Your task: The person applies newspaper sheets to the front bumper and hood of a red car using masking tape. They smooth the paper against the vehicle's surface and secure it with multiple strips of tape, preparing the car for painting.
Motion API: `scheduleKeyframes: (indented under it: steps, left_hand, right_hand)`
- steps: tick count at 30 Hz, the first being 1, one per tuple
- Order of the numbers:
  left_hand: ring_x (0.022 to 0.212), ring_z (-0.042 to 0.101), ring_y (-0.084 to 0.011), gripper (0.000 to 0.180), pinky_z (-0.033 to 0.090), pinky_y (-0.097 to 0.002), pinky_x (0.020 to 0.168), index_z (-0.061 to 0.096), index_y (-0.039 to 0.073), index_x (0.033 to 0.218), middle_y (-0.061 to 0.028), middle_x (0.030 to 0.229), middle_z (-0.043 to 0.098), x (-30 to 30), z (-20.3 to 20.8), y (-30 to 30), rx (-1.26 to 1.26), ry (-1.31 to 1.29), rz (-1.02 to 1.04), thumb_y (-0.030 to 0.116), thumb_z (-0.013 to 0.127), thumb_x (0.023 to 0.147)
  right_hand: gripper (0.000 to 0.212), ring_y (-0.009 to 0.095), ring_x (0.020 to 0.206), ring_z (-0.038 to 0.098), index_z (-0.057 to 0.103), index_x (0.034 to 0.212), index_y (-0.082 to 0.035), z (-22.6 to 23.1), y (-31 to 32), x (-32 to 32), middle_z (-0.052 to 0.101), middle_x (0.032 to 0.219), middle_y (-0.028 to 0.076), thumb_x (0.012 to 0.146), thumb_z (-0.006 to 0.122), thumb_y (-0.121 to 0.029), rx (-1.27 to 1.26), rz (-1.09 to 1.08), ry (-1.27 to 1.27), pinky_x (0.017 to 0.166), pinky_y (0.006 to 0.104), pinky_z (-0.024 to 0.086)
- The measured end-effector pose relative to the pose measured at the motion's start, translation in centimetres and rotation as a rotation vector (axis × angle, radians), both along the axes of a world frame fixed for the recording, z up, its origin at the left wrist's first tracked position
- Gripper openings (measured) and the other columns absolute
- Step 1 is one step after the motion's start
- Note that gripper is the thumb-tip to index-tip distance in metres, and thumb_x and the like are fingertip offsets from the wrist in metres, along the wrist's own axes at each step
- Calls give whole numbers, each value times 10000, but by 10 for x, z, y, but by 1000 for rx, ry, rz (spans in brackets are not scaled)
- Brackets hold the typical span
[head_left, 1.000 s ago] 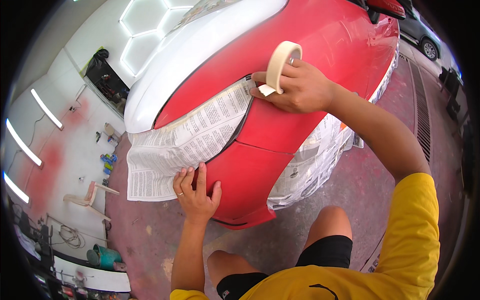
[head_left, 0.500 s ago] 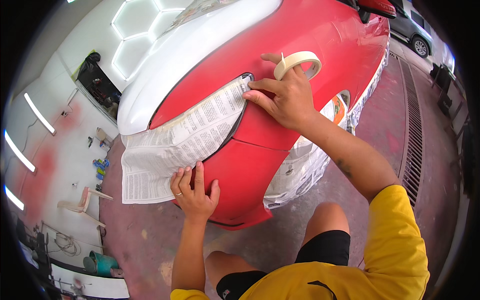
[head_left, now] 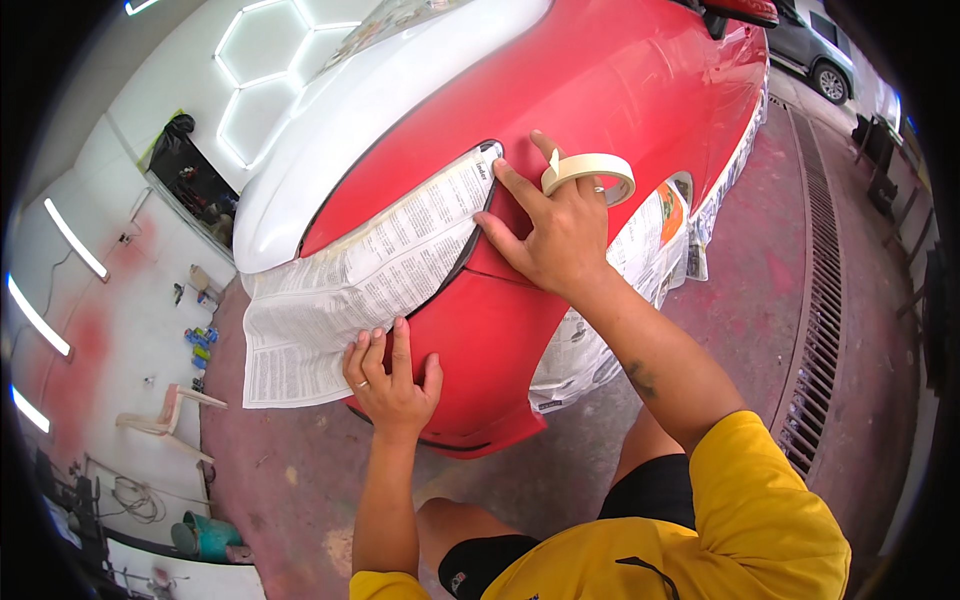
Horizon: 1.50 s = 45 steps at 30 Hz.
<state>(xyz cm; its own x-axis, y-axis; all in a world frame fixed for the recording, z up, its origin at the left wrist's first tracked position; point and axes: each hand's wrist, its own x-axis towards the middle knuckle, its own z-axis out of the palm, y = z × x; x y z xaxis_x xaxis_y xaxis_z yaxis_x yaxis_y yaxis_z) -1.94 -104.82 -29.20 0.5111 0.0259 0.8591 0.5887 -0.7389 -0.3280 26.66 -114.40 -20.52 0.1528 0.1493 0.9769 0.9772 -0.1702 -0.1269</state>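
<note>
A sheet of newspaper (head_left: 380, 243) covers the headlight area of a red car (head_left: 450, 345), and its lower left part hangs loose past the front. My left hand (head_left: 393, 385) lies on the paper's lower edge and the red bumper, fingers outstretched and apart. At the paper's upper right end, my right hand (head_left: 562, 235) touches the edge with thumb and index finger. A roll of cream masking tape (head_left: 613, 172) is carried on that hand's fingers, which pass through its ring. Dark trim shows between paper and red panel.
More newspaper (head_left: 575, 355) masks the wheel area. The hood (head_left: 290, 190) has a white section. A floor grate (head_left: 822, 300) runs along the right, with a grey vehicle (head_left: 822, 60) beyond. At left stand a plastic chair (head_left: 165, 420) and a teal bucket (head_left: 208, 537).
My right hand has shifted slightly left and down along the paper's edge, its index finger now straighter, carrying the tape roll. My left hand stays put on the paper.
</note>
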Motion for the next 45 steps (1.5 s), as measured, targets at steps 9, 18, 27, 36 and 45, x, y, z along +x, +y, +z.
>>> scheduleKeyframes:
  steps: [9, 18, 27, 36, 45]
  left_hand:
    - [1378, 516, -370, 623, 453, -573, 1184, 722, 57, 1468, -151, 1403, 586, -8, -7, 7, -9, -7, -18, 406, 802, 958]
    - [1313, 548, -339, 616, 451, -539, 1095, 753, 90, 1422, -105, 1338, 624, -9, 7, 2, 13, 2, -8, 431, 841, 917]
    - [1310, 549, -320, 666, 407, -523, 1094, 714, 67, 1442, -90, 1359, 628, -12, 28, -19, -182, 32, -7, 408, 874, 893]
    - [1396, 581, -353, 407, 425, -502, 1154, 770, 75, 1291, -103, 1387, 717, -25, 28, -41, -341, -104, -114, 224, 848, 921]
    - [1021, 708, -131, 301, 532, -311, 853, 785, 37, 1247, -50, 1140, 797, -21, 54, -101, -1342, -182, -642, 118, 867, 970]
  right_hand:
    - [797, 446, 1216, 667, 777, 1385, -162, -2, -1, -7, 624, 1524, 201, 737, 980, -579, -69, -15, 30, 999, 537, 563]
    - [758, 503, 1232, 652, 787, 1351, -110, -1, -2, -16, 661, 1468, 249, 793, 943, -599, -100, -119, -64, 954, 550, 590]
    - [564, 192, 832, 668, 639, 1520, -54, -27, -75, -46, 761, 1117, 158, 1000, 825, -166, -133, 487, 233, 741, 318, 552]
    - [927, 65, 694, 541, 46, 1793, -37, -63, -124, -100, 704, 866, 85, 1052, 601, -78, -492, 1169, 1018, 694, 236, 428]
    - [949, 147, 641, 579, 163, 1774, 7, -64, -131, -92, 631, 754, 63, 975, 674, -7, -656, 1129, 569, 699, 315, 476]
